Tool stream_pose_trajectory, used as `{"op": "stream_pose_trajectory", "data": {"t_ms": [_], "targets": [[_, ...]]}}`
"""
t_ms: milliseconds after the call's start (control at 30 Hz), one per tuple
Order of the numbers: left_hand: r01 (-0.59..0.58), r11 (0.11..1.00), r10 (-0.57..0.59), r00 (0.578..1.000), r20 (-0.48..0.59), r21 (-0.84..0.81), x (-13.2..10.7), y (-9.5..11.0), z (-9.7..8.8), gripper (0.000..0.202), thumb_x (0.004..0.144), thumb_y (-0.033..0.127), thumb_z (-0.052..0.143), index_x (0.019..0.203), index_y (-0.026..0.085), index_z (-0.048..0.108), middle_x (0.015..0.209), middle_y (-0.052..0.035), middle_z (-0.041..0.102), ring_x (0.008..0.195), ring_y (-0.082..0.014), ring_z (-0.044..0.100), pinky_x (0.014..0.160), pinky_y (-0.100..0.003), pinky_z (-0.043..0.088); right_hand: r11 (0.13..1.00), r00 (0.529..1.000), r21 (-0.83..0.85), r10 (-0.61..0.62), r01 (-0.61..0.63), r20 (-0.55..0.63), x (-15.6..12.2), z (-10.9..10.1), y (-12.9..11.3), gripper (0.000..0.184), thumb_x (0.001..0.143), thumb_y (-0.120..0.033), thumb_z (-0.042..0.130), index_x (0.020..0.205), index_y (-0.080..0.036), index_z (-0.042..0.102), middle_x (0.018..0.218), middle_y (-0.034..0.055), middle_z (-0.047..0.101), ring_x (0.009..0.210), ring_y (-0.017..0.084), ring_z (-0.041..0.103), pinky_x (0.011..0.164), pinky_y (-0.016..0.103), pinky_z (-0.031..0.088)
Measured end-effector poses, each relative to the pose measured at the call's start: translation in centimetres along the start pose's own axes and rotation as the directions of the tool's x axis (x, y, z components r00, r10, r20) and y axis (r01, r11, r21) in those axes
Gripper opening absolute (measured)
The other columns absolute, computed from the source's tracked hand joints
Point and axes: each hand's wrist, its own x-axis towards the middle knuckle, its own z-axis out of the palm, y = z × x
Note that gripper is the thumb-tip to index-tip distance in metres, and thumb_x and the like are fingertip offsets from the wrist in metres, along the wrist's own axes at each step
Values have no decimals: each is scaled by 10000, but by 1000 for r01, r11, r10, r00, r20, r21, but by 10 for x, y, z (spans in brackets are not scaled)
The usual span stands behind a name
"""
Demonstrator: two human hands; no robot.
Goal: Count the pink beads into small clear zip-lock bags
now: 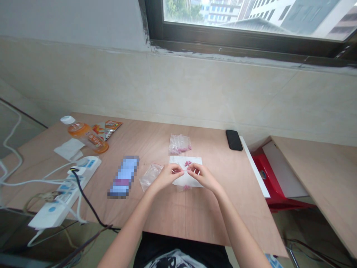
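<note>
Since both hands are up over the middle of the tabletop (167, 212), here's the layout. Left hand (166, 177) and right hand (202, 176) face each other, fingertips close together, grip clenched on a thin pale strand (180, 170) stretched between them. Too thin to tell thread from wire. Both hands hover just above a white paper sheet (178, 160), overlapping its near part. A small cluster of pink beads (187, 163) lies on the sheet, just far of the right hand. A clear plastic bag with pink beads (180, 144) sits just far of the sheet. A second clear plastic bag (150, 176) lies just left of the sheet, by the left hand, and a few more pink beads (186, 187) show at the sheet's near edge.

Further left: a pixelated, blurred object (123, 176), then a white power strip (65, 190) with cables. Far left: an orange drink bottle (86, 137) lying on its side, a snack packet (107, 130) and a white tissue (69, 149). Far right: a black phone (234, 140), face down or face up not clear.
</note>
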Motion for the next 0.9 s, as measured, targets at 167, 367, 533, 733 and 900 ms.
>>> {"op": "stream_pose_trajectory", "data": {"t_ms": [167,367,533,733,900], "targets": [[-47,987,41,998,45,150,3,8,3,194,806,301,549,772,155,672,767,-32,678,733,-149,604,669,-242,442,994,1000,-109,-21,19,-9,-3,1,0,161,869,-291,515,792,-175,597,763,17,614,657,127,525,613,235,388],[-156,912,115,985,130,379,-2,13,14,213,846,257,506,708,164,639,688,-7,645,653,-126,567,622,-220,382,964,993,-257,-94,74,-69,-14,9,-3,117,829,-187,547,715,-176,568,714,4,582,648,126,511,596,226,356],[-149,860,116,988,98,489,-10,16,19,260,879,242,446,683,170,600,653,4,611,618,-119,544,581,-216,340,941,991,-334,-96,58,-97,-21,10,-3,106,809,-150,559,709,-179,579,752,11,591,657,124,509,599,227,344],[-161,894,112,984,139,418,-18,11,14,278,913,298,396,830,206,645,756,-18,663,685,-152,600,628,-227,386,947,995,-318,-63,36,-76,-25,3,-1,126,828,-199,557,716,-185,612,767,30,602,697,146,530,640,254,372],[-140,871,117,990,78,471,-20,1,16,267,899,310,430,803,208,657,695,-32,650,670,-170,592,662,-256,404,944,997,-327,-55,34,-56,-26,1,3,127,807,-161,562,695,-188,616,726,31,613,690,158,531,645,270,367]]}}
